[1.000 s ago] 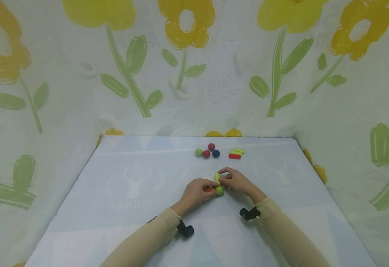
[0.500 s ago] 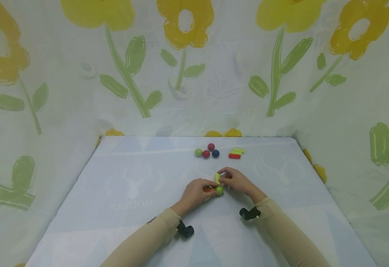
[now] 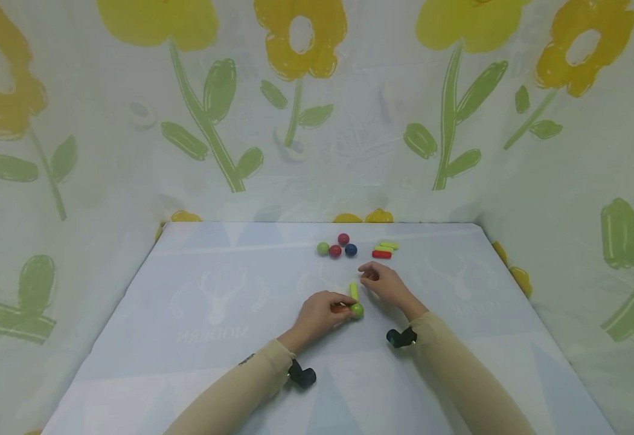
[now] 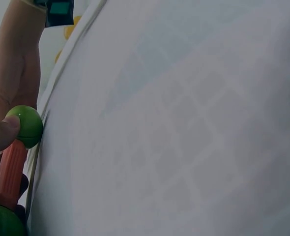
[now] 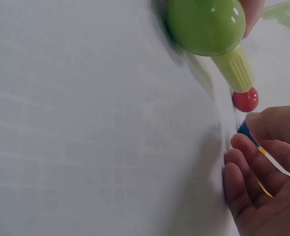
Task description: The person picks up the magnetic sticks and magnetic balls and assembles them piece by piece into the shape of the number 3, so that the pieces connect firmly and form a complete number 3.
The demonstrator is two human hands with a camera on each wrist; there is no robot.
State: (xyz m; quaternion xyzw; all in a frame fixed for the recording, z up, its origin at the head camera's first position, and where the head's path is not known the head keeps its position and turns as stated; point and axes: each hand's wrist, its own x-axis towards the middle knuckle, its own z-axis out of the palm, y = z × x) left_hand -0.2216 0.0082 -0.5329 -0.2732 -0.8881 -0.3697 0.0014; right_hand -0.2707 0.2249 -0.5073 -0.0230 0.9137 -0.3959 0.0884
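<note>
Ball [image 3: 357,310], green and glossy, sits right at the left hand [image 3: 319,314], near mid-table, and that hand has it pinched along with an orange rod [image 4: 10,174], a second green ball [image 4: 5,221] at the rod's other end! Fingers block most of the orange from above. A yellow-green rod [image 3: 354,292] points away behind the ball, and beside it the right hand [image 3: 384,284] hangs loosely bent, grasping nothing. To the left, lettering on the table [image 3: 148,338]: MODERN [image 3: 212,334], printed backwards under a pale stag's head [image 3: 218,299]; fainter lettering at right is too dim to read. Farther back, four balls [image 3: 335,251], green, blue and two red, cluster left of three rods [image 3: 381,254], one red, two yellow-green.
</note>
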